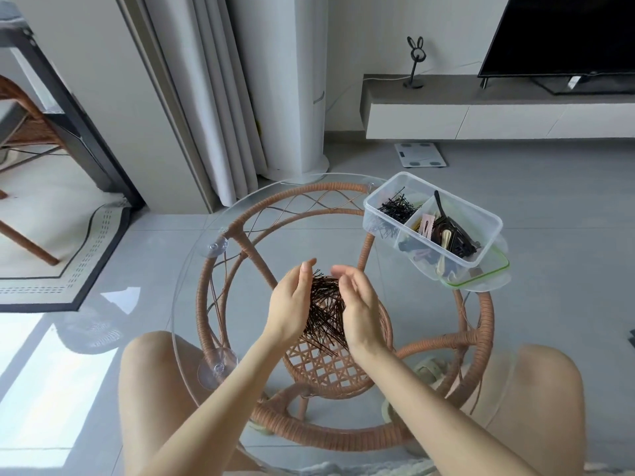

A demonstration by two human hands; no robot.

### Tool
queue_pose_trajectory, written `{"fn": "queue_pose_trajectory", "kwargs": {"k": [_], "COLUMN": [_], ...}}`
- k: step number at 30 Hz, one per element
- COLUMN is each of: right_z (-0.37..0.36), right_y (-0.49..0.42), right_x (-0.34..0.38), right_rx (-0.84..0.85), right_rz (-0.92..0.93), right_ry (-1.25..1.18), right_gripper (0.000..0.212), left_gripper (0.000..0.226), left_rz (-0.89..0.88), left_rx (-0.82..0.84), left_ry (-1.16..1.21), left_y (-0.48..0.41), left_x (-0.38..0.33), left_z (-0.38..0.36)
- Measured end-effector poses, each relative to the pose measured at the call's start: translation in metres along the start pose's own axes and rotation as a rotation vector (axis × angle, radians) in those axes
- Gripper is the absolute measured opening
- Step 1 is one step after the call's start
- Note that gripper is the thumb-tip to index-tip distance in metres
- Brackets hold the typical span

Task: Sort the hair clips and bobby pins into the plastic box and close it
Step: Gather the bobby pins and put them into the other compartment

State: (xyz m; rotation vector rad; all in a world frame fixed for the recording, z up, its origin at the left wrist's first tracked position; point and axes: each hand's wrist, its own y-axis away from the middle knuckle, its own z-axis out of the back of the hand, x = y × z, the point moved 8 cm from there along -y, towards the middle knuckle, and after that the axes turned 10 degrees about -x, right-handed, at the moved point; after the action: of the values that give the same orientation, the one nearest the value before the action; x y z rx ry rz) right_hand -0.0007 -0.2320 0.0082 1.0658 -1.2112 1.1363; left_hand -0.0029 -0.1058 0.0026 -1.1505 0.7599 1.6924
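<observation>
Fingers (304,273) cupping bobby pins (324,304), plastic box (372,214) nearby, television (567,32) behind

The bobby pins (324,314) were dark brown, nearly black. The plastic box (372,221) was clear, and the lid (481,282) under it had a green rim. The hair clips (457,235) were black, pink and cream. The worktop (192,286) was clear glass over a terracotta woven frame (481,321).

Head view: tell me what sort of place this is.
Most likely a home living room: a flat-screen TV stands on a low floating cabinet, floor-length curtains hang further left, and a round glass-topped rattan table sits in front.
</observation>
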Motion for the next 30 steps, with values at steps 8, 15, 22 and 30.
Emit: {"fn": "queue_pose_trajectory", "kwargs": {"k": [8, 15, 22, 30], "right_z": [0.014, -0.016, -0.025, -0.024], "right_y": [0.002, -0.016, -0.021, -0.021], "right_x": [-0.013, -0.005, 0.006, 0.015], "right_rx": [0.579, 0.597, 0.664, 0.665], "right_rz": [0.501, 0.589, 0.449, 0.477], "right_ry": [1.146, 1.160, 0.968, 0.945], "right_gripper": [0.122, 0.120, 0.057, 0.040], "left_gripper": [0.128, 0.129, 0.072, 0.033], "left_rz": [-0.333, -0.537, -0.527, -0.479], "left_rx": [0.595, 0.469, 0.402, 0.403], "left_ry": [-0.966, -0.984, -0.823, -0.841], "left_y": [0.011, 0.002, -0.006, -0.007], "left_x": [0.018, -0.004, -0.017, -0.019], "left_z": [0.012, -0.007, -0.006, -0.002]}}
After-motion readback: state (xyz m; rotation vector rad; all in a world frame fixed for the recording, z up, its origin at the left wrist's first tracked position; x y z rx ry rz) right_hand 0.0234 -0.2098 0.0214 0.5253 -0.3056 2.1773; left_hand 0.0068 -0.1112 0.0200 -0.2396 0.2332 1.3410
